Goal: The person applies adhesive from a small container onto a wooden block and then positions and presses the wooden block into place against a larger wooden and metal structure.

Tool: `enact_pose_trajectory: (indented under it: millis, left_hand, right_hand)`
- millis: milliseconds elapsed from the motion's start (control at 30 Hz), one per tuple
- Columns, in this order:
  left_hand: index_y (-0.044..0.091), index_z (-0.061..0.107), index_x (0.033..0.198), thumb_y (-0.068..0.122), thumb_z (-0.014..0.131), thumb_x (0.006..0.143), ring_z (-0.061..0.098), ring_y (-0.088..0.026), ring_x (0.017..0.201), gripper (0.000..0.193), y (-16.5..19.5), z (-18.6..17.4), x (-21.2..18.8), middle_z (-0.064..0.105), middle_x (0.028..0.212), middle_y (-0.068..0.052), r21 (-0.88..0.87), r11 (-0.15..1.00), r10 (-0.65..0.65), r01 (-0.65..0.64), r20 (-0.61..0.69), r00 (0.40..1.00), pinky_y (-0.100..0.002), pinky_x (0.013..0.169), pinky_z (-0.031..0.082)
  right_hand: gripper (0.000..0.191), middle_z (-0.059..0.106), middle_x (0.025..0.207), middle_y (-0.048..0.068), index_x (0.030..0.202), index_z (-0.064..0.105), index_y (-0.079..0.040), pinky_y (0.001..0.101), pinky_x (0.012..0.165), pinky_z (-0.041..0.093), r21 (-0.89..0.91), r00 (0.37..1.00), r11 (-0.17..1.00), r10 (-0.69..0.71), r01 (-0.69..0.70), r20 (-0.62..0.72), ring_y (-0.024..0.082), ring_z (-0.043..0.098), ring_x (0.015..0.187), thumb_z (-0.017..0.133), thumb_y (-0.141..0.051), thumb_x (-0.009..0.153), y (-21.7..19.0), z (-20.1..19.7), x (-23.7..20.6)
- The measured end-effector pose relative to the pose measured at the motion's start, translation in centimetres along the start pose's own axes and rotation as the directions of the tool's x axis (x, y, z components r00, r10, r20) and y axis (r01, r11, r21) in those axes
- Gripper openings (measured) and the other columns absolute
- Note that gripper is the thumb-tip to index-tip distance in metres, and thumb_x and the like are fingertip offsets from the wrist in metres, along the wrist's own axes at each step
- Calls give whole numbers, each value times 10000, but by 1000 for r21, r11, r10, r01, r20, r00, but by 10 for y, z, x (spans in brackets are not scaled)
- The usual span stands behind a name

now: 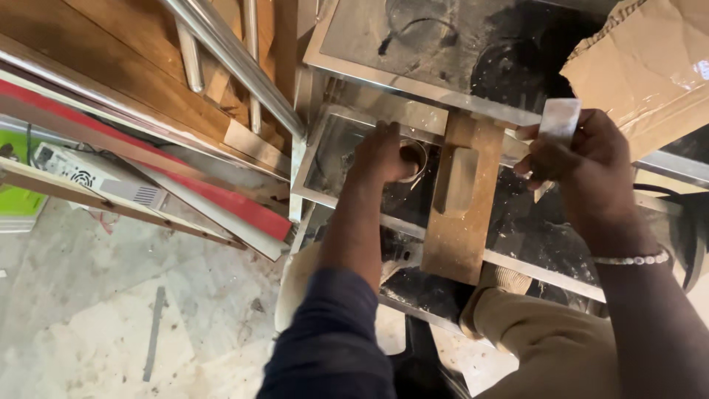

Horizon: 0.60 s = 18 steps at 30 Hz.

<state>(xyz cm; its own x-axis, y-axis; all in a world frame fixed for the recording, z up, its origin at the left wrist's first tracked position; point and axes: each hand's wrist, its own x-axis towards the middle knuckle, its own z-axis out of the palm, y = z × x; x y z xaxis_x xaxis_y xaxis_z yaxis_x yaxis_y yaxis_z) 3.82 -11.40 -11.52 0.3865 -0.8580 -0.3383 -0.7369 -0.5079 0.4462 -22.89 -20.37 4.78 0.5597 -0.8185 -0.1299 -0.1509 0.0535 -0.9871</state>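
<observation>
My left hand (pixel 380 157) reaches down into a metal frame (pixel 317 125) and closes on a small round metal cup (pixel 415 157) that rests on the dusty lower shelf. My right hand (pixel 583 166) holds a flat, pale metal piece (pixel 559 120) upright by its lower end, above the frame's right side. Between the hands a wooden board (pixel 461 222) lies across the frame rails, with a smaller rounded wooden block (pixel 456 181) on top of it.
A dusty glass top (pixel 443 37) lies at the back. Cardboard (pixel 642 66) hangs at top right. Steel tubes (pixel 229 55), wooden boards, a red strip (pixel 148 159) and a white box (pixel 96 177) lean on the left. The floor (pixel 111 325) is dusty. My knee (pixel 546 332) is below.
</observation>
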Motion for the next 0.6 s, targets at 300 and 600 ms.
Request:
enact_pose_trajectory:
  millis: [300, 600]
  left_hand:
    - [33, 654, 1243, 348, 713, 913, 676, -307, 1146, 460, 49, -12, 15, 711, 1208, -165, -509, 827, 49, -239, -358, 932, -437, 975, 555]
    - [21, 697, 1308, 281, 793, 910, 699, -153, 904, 485, 86, -61, -54, 731, 1090, -123, -921, 214, 336, -325, -243, 910, -292, 781, 598]
  right_hand:
    - [184, 681, 881, 98, 1086, 539, -23, 316, 639, 608, -39, 996, 997, 70, -68, 55, 155, 692, 719, 668, -89, 972, 23, 28, 31]
    - [196, 700, 849, 49, 1103, 609, -40, 275, 599, 569, -78, 993, 997, -1, 11, 120, 109, 661, 667, 696, -111, 942, 14, 60, 20]
